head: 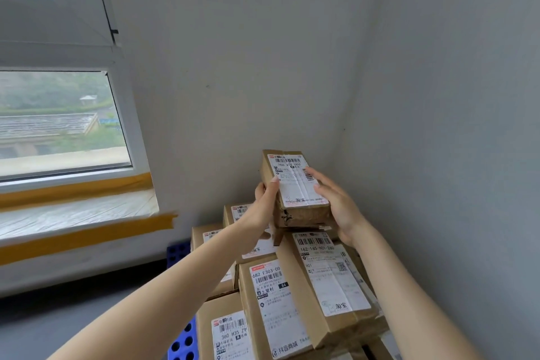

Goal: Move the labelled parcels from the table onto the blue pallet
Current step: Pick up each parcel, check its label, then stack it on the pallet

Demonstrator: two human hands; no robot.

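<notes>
A small brown cardboard parcel [295, 187] with a white shipping label is held at the top of a stack in the room's corner. My left hand [264, 199] grips its left side, thumb on the label. My right hand [336, 202] holds its right side, fingers spread over the label. Below it lie several other labelled parcels [321, 286], stacked against the wall. The blue pallet [182, 342] shows only as perforated blue plastic at the stack's left edge. The table is out of view.
A grey wall corner [344, 96] stands directly behind the stack. A window [58, 123] with a sill edged in yellow tape [87, 231] is on the left. Dark grey floor [58, 316] lies left of the pallet.
</notes>
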